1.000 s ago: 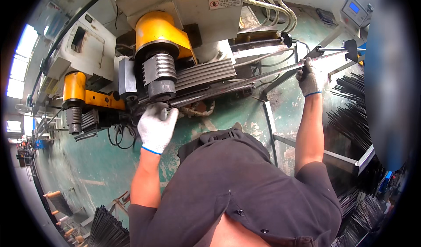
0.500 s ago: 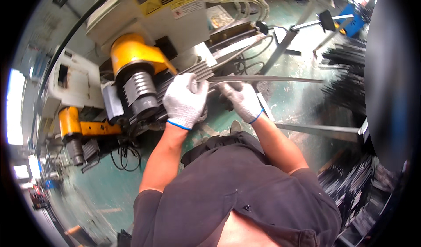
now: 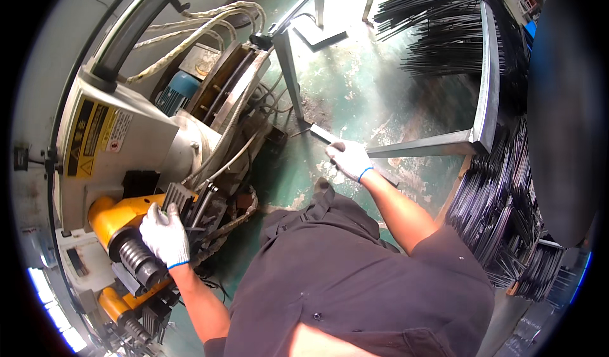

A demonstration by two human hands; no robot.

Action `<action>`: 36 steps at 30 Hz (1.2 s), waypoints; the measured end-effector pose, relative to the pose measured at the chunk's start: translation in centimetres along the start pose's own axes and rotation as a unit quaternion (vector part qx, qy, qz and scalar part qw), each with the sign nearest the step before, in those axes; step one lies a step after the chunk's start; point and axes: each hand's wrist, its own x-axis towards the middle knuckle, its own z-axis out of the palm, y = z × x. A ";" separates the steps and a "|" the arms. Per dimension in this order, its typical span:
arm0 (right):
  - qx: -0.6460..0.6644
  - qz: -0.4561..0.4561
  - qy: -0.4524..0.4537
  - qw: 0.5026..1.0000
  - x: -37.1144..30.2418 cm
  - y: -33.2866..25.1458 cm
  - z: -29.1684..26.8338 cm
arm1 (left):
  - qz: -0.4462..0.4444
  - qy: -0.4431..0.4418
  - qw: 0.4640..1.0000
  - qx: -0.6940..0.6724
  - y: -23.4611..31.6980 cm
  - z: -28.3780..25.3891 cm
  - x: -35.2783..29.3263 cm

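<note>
My left hand [image 3: 165, 235], in a white knit glove with a blue cuff edge, is at the ribbed metal block [image 3: 179, 196] on the machine. Its fingers are curled, and what they may grip is hidden. Close beside it is the machine's orange arm [image 3: 109, 214] with a dark ribbed cylinder [image 3: 141, 255]. My right hand [image 3: 350, 159], gloved the same way, hangs over the floor to the right, apart from the machine. Its fingers are closed, and I cannot make out anything in them. Under it runs a flat metal bar [image 3: 326, 134].
A grey metal rack [image 3: 425, 146] stands at the right, with bundles of thin dark rods [image 3: 438, 24] on it. More rods [image 3: 501, 217] are heaped nearer me. Hoses [image 3: 196, 30] and a blue motor [image 3: 177, 92] are behind the machine's pale housing [image 3: 149, 138].
The view has turned right, toward the rack. My hands have gone from close together to far apart. The long flat metal strip seen at my hands earlier no longer shows clearly.
</note>
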 end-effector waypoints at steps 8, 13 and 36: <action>0.052 0.028 0.110 0.992 10.9 4.1 -6.0 | -0.046 0.071 0.966 -0.246 5.3 -5.1 4.7; 0.296 -0.002 0.155 0.943 18.8 -4.0 -10.3 | 0.010 -0.036 0.848 -0.529 19.5 -4.4 9.1; -0.293 -0.318 0.107 0.895 52.7 -25.4 -36.7 | 0.121 -0.210 0.801 -0.547 49.2 5.2 28.1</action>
